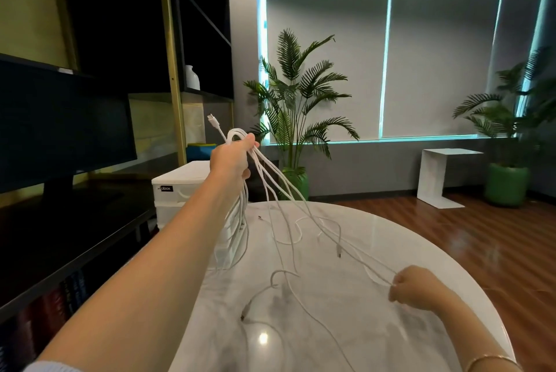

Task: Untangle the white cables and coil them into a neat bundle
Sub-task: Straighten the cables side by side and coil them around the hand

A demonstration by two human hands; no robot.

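White cables [279,191] fan from the raised left hand [231,158] down across the round marble table [376,239], barring its middle (loose ends trail there); the far right rim lies open. A white drawer unit [180,188] crowds the left edge.

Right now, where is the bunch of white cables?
In the head view, left of centre: the left hand grips the white cables above the round marble table.

Pretty dim overall. Cool teal daylight leaking round the blinds [436,49], shelves [90,40] on the left nearly black. Small hot glare spot on the glossy table [346,326], softer sheen on the floor [481,236]. Slightly soft everywhere, wide-angle bending toward the edges.
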